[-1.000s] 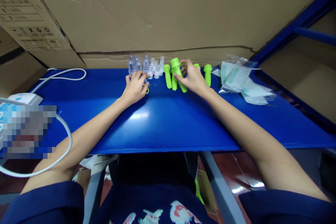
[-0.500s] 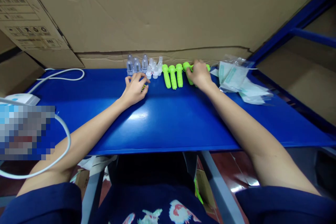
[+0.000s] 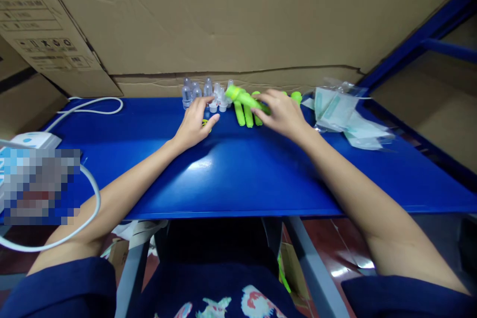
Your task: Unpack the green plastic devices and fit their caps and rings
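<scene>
My right hand [image 3: 283,114] grips a bright green plastic tube [image 3: 243,99] and holds it slanted, its wide end up and to the left, just above the row of other green tubes [image 3: 248,115] lying on the blue table [image 3: 238,169]. One more green tube [image 3: 296,97] stands to the right of that hand. My left hand [image 3: 194,121] rests on the table with fingers spread, its fingertips near a cluster of small clear bottles and caps [image 3: 204,94]. A small yellow piece [image 3: 205,122] shows under its fingers.
Clear plastic bags [image 3: 345,117] lie at the right rear of the table. A white cable [image 3: 89,106] loops at the left, by a white device [image 3: 35,140]. Cardboard boxes [image 3: 223,15] wall in the back. A blue rack frame [image 3: 421,35] rises at the right.
My right hand moved left from the far end of the green row and now holds one tube lifted over the others. My left hand reached slightly forward toward the bottles.
</scene>
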A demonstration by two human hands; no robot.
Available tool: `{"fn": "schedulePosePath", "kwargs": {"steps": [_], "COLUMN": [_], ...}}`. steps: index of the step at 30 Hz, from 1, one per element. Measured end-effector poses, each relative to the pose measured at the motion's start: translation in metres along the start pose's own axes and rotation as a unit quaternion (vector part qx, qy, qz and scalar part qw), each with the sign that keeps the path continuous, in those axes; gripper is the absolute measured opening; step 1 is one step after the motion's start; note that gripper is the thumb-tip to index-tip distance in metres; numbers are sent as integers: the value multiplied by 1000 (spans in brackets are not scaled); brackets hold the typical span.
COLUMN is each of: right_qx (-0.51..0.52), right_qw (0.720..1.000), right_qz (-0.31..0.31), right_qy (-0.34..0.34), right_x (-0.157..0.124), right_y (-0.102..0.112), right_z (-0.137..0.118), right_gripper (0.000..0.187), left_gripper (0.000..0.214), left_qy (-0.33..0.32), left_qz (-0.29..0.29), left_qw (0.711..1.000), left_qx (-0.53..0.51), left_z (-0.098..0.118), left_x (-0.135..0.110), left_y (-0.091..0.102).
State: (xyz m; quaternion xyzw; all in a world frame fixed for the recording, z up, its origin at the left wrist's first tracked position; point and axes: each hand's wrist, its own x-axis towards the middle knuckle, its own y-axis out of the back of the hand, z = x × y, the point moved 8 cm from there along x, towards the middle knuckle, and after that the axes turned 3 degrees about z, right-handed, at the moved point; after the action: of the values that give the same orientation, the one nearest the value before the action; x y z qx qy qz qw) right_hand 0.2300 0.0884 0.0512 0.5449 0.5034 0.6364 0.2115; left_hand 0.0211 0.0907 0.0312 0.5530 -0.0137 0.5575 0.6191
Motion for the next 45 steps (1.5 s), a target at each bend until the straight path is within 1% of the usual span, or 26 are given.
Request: {"fn": "schedulePosePath", "kwargs": {"steps": [2, 3, 5, 7, 9, 11, 13, 16, 18, 20, 24, 27, 29, 32, 34, 37, 40, 45], "right_qx": [57, 73, 78, 66, 49, 32, 23, 30, 31, 21, -25, -55, -72, -90, -90, -86, -84, -77], "right_qw": [992, 986, 981, 982, 984, 987, 989, 988, 987, 987, 989, 988, 987, 987, 988, 990, 991, 992], "right_qz": [-2, -3, -1, 3, -2, -21, -43, -61, -73, -80, -75, -78, -82, -79, -74, -58, -48, -67], "right_qy": [115, 151, 179, 179, 169, 154, 140, 137, 137, 134, 127, 123, 119, 105, 99, 99, 94, 71], "right_x": [-4, -6, -10, -13, -17, -19, -20, -20, -19, -18, -17, -18, -19, -20, -21, -22, -23, -23], "right_y": [-7, -11, -17, -20, -21, -24, -26, -27, -28, -28, -26, -23, -22, -21, -20, -18, -16, -16], "right_z": [-25, -33, -43, -50, -54, -56, -54, -49, -45, -43, -43, -49, -55, -62, -67, -74, -78, -79], "right_gripper": [36, 35, 36, 40, 47, 48, 43, 35, 31, 29, 29, 28, 28, 28, 28, 30, 31, 30], "left_gripper": [66, 67, 56, 47, 47, 48, 47, 41, 37, 34, 26, 21, 18, 14, 13, 13, 14, 14], "left_qy": [-2, 3, 23, 55, 89, 107, 103, 84, 78, 83, 101, 111, 105, 70, 38, 8, 7, 9], "left_qz": [2, -12, -49, -73, -82, -104, -139, -199, -224, -233, -220, -213, -214, -214, -223, -241, -237, -239], "left_qw": [998, 997, 994, 989, 980, 966, 955, 944, 937, 930, 923, 933, 946, 969, 973, 970, 971, 971], "left_qx": [-56, -76, -95, -114, -158, -211, -242, -251, -255, -272, -298, -269, -219, -102, -47, -25, -16, -27], "left_z": [1, 2, 2, 2, 3, 6, 12, 23, 28, 31, 29, 25, 23, 23, 25, 29, 29, 27], "left_x": [2, 2, 2, 0, -3, -5, -6, -8, -9, -11, -12, -11, -10, -7, -7, -9, -10, -10], "left_y": [3, 2, -2, -5, -8, -13, -16, -19, -19, -20, -22, -24, -24, -24, -26, -31, -32, -32]}}
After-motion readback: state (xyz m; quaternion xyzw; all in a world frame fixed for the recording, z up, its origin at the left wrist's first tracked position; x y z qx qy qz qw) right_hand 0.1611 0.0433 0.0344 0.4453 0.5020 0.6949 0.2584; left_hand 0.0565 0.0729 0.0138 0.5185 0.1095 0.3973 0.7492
